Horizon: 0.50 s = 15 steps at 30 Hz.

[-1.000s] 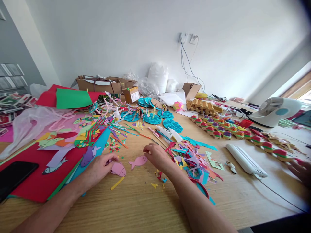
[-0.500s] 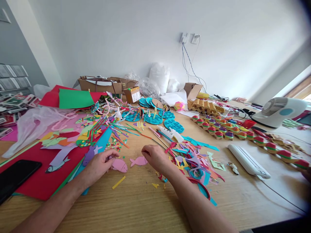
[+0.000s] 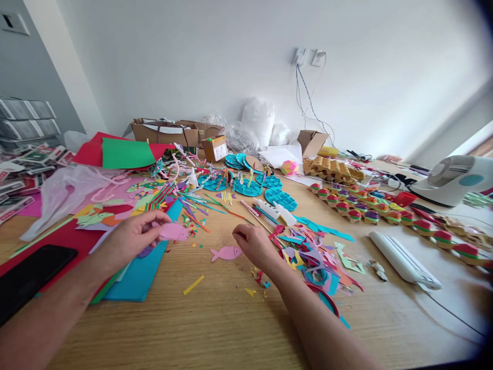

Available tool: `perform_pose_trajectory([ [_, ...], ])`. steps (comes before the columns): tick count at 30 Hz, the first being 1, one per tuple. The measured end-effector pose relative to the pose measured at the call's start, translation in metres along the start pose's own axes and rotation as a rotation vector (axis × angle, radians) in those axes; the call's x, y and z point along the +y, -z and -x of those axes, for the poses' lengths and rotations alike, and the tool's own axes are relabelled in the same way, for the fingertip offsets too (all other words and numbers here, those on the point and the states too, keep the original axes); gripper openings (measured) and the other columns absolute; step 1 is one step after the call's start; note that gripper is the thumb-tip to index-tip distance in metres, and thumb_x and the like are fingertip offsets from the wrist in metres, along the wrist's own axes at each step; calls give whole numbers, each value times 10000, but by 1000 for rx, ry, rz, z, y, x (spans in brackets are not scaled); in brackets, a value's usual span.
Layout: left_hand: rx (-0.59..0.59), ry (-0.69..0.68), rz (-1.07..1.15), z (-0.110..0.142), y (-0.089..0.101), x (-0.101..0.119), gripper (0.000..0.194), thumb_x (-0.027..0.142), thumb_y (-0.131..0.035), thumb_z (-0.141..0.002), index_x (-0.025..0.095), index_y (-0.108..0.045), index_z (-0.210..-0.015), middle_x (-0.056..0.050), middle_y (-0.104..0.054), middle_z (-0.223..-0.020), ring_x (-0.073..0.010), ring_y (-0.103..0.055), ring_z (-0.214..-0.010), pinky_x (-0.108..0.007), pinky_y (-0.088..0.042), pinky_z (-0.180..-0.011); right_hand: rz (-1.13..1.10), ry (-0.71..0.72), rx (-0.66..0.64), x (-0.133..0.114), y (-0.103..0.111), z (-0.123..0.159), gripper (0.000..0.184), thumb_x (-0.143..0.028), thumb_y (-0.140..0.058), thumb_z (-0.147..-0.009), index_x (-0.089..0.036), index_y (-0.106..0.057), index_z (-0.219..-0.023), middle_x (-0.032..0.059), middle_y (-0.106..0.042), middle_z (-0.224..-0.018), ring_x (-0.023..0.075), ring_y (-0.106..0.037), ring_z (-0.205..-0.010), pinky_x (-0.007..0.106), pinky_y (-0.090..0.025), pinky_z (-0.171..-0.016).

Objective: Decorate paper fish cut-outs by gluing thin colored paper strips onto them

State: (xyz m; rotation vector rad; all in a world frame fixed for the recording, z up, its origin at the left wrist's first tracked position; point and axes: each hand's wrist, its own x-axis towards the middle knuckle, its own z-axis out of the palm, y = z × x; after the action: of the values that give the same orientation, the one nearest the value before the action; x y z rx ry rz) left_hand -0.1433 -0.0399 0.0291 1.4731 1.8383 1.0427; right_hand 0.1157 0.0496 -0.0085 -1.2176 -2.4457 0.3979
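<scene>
Your left hand [image 3: 140,237] grasps the raised pink fish [image 3: 173,232] between its fingers, above and to the left of the landmark, the flat pink fish [image 3: 224,253]. The landmark lies on the wooden surface [image 3: 165,331], its head end just beside your right hand [image 3: 254,245]. The fingers of your right hand are clenched together; you cannot tell whether they grip anything. Relative to the landmark, locate the surrounding items as follows: the yellow strip [image 3: 193,284], nearer to you and left; the blue sheet [image 3: 129,285], left and nearer; the black phone [image 3: 40,270], far left; the paper scraps [image 3: 314,257], right; the white glue bottles [image 3: 269,209], beyond and right.
</scene>
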Motion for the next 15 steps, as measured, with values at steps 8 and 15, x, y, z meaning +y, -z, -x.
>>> perform_pose_trajectory([
  [8,285,49,-88,-32,102,-6,244,240,-551,-642,146,-559,-867,42,-540,-592,-101,-531,-558,-195,-437,-533,-40,40,-15,-2,-1,0,205,-123,-450,-780,-164,-649,-761,31,-659,-708,121,-566,-635,201,-341,-568],
  [15,258,246,-137,-53,114,-46,66,102,-483,-718,120,-501,-779,74,-481,-514,-74,-518,-487,-175,-440,-516,-55,58,-37,-3,-3,0,217,-123,-429,-776,-162,-635,-722,31,-646,-679,129,-561,-622,205,-341,-555],
])
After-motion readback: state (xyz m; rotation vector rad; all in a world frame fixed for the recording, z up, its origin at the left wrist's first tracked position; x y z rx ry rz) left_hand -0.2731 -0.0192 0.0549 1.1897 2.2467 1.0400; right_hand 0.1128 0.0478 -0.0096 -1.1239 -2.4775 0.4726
